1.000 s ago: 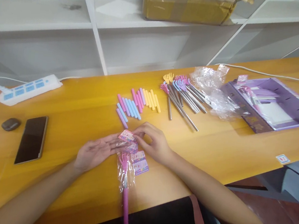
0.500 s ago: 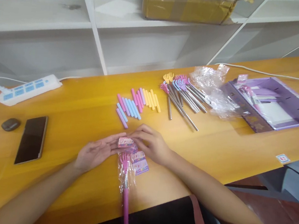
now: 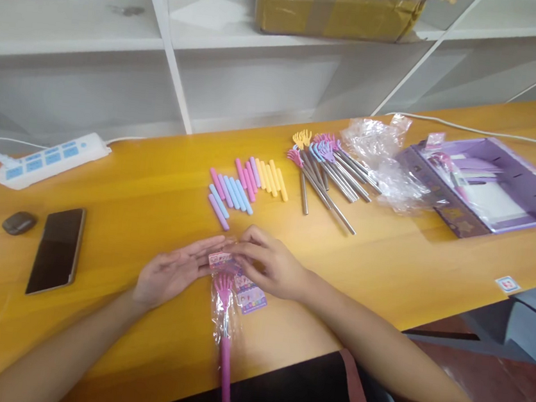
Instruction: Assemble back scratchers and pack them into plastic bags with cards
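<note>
A pink back scratcher (image 3: 226, 373) with a hand-shaped head lies in a clear plastic bag (image 3: 214, 314) in front of me, its handle reaching over the table's near edge. At the top of the bag is a small printed card (image 3: 218, 260). My right hand (image 3: 273, 265) pinches the bag's top end beside that card. Palm up with fingers stretched out, my left hand (image 3: 170, 274) lies at the card's other side, its fingertips partly behind the bag. A purple printed card sheet (image 3: 253, 297) rests on the table under my right hand.
Several coloured handle tubes (image 3: 234, 194) lie beyond my hands, with several metal back scratchers (image 3: 334, 170) farther right. Crumpled plastic bags (image 3: 384, 156) adjoin a purple box (image 3: 464, 220). On the left are a phone (image 3: 55, 252), a black case (image 3: 19, 223) and a power strip (image 3: 54, 160).
The small card at the bag's top has shifted slightly left and down and tilted. My right fingers have moved a little along the bag's top. My left hand stays nearly still.
</note>
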{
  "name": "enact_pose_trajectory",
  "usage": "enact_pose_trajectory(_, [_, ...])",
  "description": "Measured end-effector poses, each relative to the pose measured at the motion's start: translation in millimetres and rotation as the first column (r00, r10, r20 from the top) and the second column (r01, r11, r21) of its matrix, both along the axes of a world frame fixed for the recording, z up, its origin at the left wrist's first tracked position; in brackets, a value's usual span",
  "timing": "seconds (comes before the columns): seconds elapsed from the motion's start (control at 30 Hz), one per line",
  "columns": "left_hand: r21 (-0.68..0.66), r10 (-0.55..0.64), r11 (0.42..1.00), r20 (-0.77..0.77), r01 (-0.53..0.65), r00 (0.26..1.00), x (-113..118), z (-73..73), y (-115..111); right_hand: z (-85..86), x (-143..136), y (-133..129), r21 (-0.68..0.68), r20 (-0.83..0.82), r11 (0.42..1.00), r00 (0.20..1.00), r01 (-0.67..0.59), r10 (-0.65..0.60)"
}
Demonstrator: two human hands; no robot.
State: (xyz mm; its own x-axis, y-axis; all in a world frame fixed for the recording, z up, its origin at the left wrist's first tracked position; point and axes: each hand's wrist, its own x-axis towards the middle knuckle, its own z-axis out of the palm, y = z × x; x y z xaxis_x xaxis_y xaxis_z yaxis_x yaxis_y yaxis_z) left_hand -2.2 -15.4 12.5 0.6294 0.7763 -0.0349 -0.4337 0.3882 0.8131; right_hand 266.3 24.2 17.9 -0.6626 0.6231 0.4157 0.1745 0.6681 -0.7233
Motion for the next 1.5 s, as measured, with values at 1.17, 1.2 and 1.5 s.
enact_pose_trajectory(1.17, [-0.016, 0.006, 1.0, 0.054, -0.006, 0.999, 1.6, 7.4, 1.6, 4.1, -3.0, -4.0, 0.062, 0.025, 0.997, 0.999, 0.038, -0.04])
enact_pose_trajectory(1.2, [-0.016, 0.006, 1.0, 0.063, -0.005, 0.998, 1.7, 7.4, 1.7, 3.8, -3.1, -3.6, 0.058, 0.0, 0.998, 0.999, 0.036, -0.036])
enact_pose_trajectory(1.5, [-0.006, 0.005, 1.0, 0.071, -0.004, 0.997, 2.8, 6.7, 0.7, 2.3, -4.4, -3.8, 0.008, -0.029, 1.0, 0.999, 0.025, -0.025])
